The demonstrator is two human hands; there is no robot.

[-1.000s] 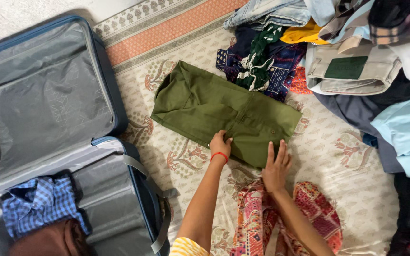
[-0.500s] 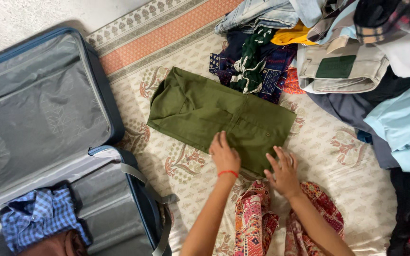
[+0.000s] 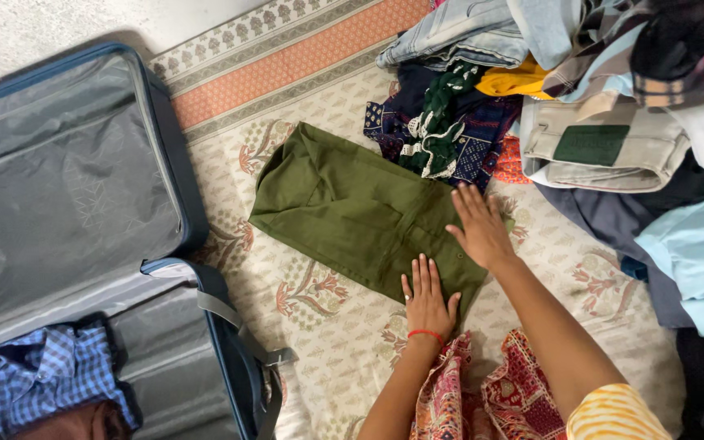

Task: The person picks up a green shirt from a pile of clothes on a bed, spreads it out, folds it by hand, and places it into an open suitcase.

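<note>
An olive green folded garment (image 3: 344,204) lies flat on a patterned floor mat (image 3: 319,342). My left hand (image 3: 427,297), with a red band on the wrist, rests palm down on the garment's near right corner, fingers spread. My right hand (image 3: 478,226) lies flat on the garment's right end, a little farther from me, fingers together and pointing away. Neither hand grips the cloth.
An open blue suitcase (image 3: 193,204) with grey lining fills the left side; a blue checked shirt (image 3: 46,375) lies in its near half. A heap of mixed clothes (image 3: 596,98) covers the upper right. Red patterned fabric (image 3: 499,391) covers my lap.
My right hand has moved from the garment's near edge up to its far right end. My left hand has slid to the near right corner. The view has shifted slightly.
</note>
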